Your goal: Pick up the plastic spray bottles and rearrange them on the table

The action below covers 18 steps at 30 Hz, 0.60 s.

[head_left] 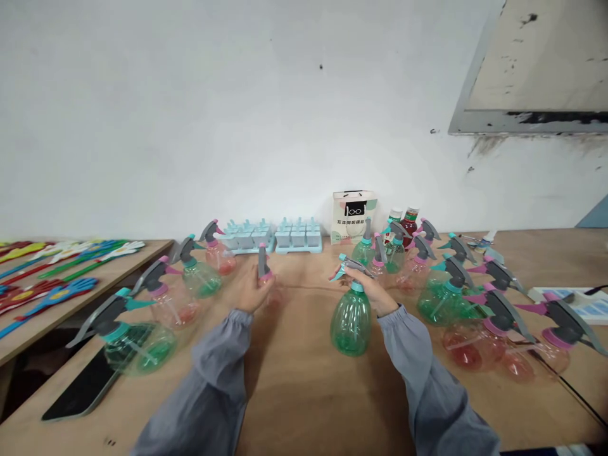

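Note:
My left hand (251, 288) is closed around the neck of a pink spray bottle (275, 297), whose grey and pink head sticks up above my fingers. Part of its clear pink body shows to the right of the hand. My right hand (370, 288) grips the grey and turquoise trigger head of a green spray bottle (350, 323), which hangs upright with its nozzle pointing left. Behind it stand more spray bottles, the closest a small green one (363, 251) and a pink one (379, 263).
A row of green and pink spray bottles (173, 304) lines the left side, beside a black phone (85, 383). More bottles (441, 303) crowd the right. Light blue popsicle moulds (298, 236), a paper bag (338, 221) and red bottles (409, 225) stand by the wall. Colourful hand-shaped sticks (61, 292) lie far left.

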Tool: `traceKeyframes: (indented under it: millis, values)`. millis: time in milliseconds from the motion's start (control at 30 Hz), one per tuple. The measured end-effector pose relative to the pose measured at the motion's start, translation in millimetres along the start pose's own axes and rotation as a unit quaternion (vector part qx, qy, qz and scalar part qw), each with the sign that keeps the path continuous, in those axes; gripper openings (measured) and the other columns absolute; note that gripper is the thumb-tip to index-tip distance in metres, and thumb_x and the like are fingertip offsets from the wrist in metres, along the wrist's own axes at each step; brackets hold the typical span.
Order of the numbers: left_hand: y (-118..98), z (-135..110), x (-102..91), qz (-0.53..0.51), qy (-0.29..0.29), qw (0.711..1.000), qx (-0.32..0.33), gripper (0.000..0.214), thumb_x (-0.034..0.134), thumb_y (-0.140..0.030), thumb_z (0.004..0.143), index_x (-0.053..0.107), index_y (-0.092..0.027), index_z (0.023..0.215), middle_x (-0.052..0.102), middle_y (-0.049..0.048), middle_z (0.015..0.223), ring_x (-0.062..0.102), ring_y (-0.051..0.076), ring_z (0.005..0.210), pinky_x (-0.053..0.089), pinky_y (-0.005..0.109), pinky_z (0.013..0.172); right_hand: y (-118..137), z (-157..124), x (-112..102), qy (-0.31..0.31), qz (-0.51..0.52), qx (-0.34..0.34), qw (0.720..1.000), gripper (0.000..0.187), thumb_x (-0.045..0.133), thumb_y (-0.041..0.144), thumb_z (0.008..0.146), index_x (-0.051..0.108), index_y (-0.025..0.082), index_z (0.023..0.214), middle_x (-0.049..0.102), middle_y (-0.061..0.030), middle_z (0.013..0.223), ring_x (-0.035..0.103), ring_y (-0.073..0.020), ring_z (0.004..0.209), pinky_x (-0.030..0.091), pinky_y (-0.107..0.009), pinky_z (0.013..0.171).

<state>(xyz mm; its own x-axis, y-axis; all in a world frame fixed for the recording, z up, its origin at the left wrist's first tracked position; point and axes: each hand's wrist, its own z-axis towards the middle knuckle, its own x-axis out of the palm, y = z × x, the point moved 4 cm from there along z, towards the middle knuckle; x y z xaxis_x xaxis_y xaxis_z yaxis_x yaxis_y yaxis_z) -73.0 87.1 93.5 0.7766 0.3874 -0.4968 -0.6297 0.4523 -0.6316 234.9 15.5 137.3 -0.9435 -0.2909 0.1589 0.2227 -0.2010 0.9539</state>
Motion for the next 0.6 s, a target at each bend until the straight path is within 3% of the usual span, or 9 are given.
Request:
traceKeyframes:
  millis: [100, 200, 300, 433, 600]
  values:
    - [-18.3, -53.3, 11.6, -0.102, 0.019, 0.995, 0.003, 0.025, 0.063, -0.04, 0.083, 0.062, -0.019, 0.096, 0.067, 0.0029, 0.087, 0.065, 0.019, 0.084, 0.054, 0.034, 0.082, 3.9, -1.2, -1.8, 0.014, 0.012, 0.006, 1.0, 0.017, 0.067, 0.038, 0.075, 0.072, 0.023, 0.082, 0.076, -0.0048, 0.095, 0.066, -0.0236, 0.106, 0.049, -0.034, 0.089]
    - [-28.6, -85.1, 23.4, -0.165, 0.016, 0.986, -0.012, 0.038, 0.068, -0.042, 0.079, 0.061, -0.018, 0.108, 0.071, 0.0061, 0.095, 0.069, 0.02, 0.088, 0.056, 0.036, 0.083, 7.2, -1.4, 0.2, 0.017, 0.027, 0.008, 0.999, 0.017, 0.065, 0.032, 0.068, 0.071, 0.024, 0.081, 0.076, -0.0037, 0.094, 0.066, -0.0246, 0.107, 0.048, -0.036, 0.092]
    - [-32.4, -94.2, 30.4, -0.169, 0.03, 0.985, -0.003, 0.053, 0.076, -0.042, 0.072, 0.058, -0.018, 0.115, 0.072, 0.0093, 0.103, 0.071, 0.024, 0.096, 0.057, 0.04, 0.09, 6.9, 0.6, 1.0, -0.004, 0.047, 0.013, 0.999, 0.019, 0.063, 0.031, 0.063, 0.069, 0.024, 0.08, 0.075, -0.003, 0.09, 0.066, -0.025, 0.103, 0.049, -0.037, 0.09]
    - [-27.8, -92.8, 31.0, -0.169, 0.045, 0.985, -0.007, 0.055, 0.077, -0.043, 0.074, 0.057, -0.018, 0.119, 0.072, 0.0104, 0.107, 0.071, 0.025, 0.099, 0.057, 0.042, 0.092, 1.4, 5.4, -3.2, -0.053, 0.048, 0.023, 0.997, 0.013, 0.057, 0.029, 0.054, 0.061, 0.023, 0.064, 0.071, -0.0043, 0.077, 0.066, -0.0247, 0.09, 0.049, -0.034, 0.075]
    - [-23.2, -93.4, 32.9, -0.181, 0.069, 0.981, -0.012, 0.052, 0.075, -0.042, 0.076, 0.055, -0.018, 0.119, 0.072, 0.0093, 0.105, 0.071, 0.024, 0.097, 0.057, 0.041, 0.091, 1.5, 4.8, 3.8, -0.012, 0.002, 0.029, 1.0, 0.009, 0.055, 0.027, 0.053, 0.058, 0.022, 0.06, 0.065, -0.0027, 0.067, 0.061, -0.0208, 0.076, 0.045, -0.033, 0.072]
